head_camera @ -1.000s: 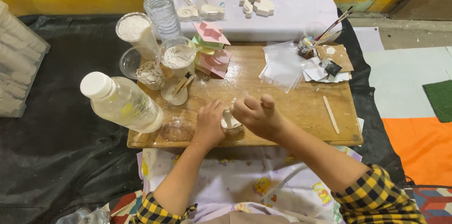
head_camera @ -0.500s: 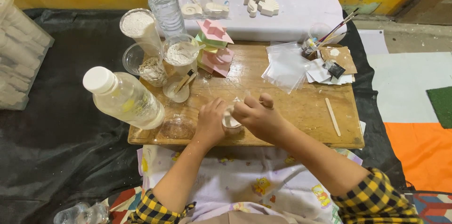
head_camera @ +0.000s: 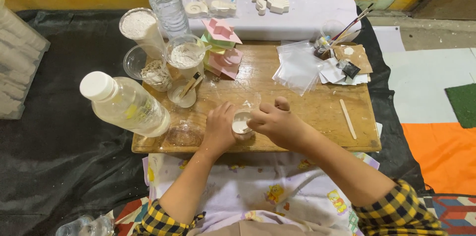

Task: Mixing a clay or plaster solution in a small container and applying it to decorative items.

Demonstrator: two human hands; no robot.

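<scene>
Filling step appears in hand; left hand [head_camera: 219, 128] cups the small white-filled mould [head_camera: 241, 126] at the wooden board's [head_camera: 307, 117] near edge; right hand [head_camera: 275, 123] pinches its rim; any further handling probably calls for level support.

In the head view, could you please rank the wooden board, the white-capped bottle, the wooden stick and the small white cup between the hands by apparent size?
1. wooden board
2. white-capped bottle, though it stands nearer the camera, which inflates it
3. wooden stick and small white cup: too alike to rank, the cup partly hidden by the hands
</scene>
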